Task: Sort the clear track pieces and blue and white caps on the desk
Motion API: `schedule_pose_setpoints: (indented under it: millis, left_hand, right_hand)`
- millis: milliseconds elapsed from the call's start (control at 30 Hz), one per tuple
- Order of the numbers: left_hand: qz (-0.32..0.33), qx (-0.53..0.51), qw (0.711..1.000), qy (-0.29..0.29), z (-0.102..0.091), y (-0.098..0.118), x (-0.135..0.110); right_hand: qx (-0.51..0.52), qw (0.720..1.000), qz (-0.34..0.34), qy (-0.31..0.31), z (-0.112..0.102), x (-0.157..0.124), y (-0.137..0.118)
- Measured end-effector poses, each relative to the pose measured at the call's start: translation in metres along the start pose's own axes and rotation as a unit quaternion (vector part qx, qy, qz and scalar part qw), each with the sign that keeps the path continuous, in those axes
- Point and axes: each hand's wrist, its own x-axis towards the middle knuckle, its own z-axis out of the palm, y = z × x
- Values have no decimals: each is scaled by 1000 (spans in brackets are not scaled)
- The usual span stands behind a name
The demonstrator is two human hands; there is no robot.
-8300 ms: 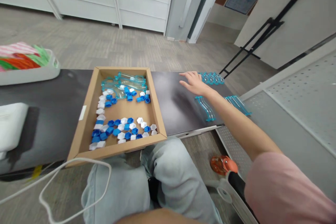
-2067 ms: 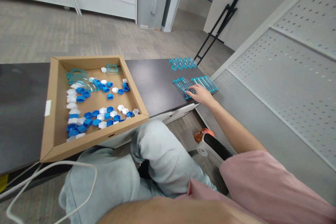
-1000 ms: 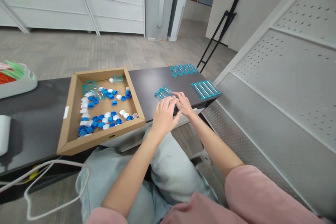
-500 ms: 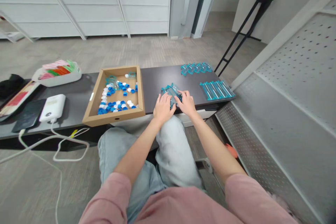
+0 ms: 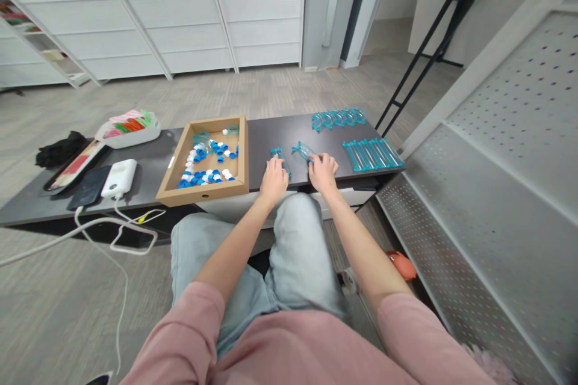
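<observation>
My left hand [image 5: 274, 183] rests on the dark tabletop with its fingers closed over a clear plastic piece with teal ends [image 5: 277, 151], partly hidden under them. To its right, my right hand [image 5: 323, 174] pinches the near end of a second clear teal-ended piece [image 5: 303, 148], which lies at a slant pointing away and left. The two pieces are apart, with a strip of table between them. Right of my hands, several similar clear pieces [image 5: 372, 154] lie side by side in a row. Behind that row is another line of clear teal pieces [image 5: 338, 118].
Left of my hands stands a cardboard tray [image 5: 203, 195] holding blue and white hexagonal bits and clear teal pieces. Farther left are a white basket [image 5: 135, 139] of coloured strips, a white power bank [image 5: 120, 178] with cables, and a dark phone [image 5: 91, 186]. A perforated metal panel [image 5: 487, 204] borders the right side.
My hands, close together before over the clear teal pieces, have moved apart. The pieces now lie separated, one by each hand. The view has shifted a little to the left.
</observation>
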Motion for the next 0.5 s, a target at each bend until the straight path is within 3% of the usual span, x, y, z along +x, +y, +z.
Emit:
schedule_pose_setpoints:
  millis: [200, 333, 500]
  left_hand:
    - [-14, -27, 999, 34, 5, -3, 5]
    - [-24, -36, 998, 39, 0, 1, 5]
    - [-23, -5, 1000, 2, -3, 1, 7]
  right_hand:
    - [94, 993, -36, 55, 0, 1, 18]
    - [71, 996, -21, 57, -3, 0, 20]
    - [34, 997, 9, 65, -7, -3, 10]
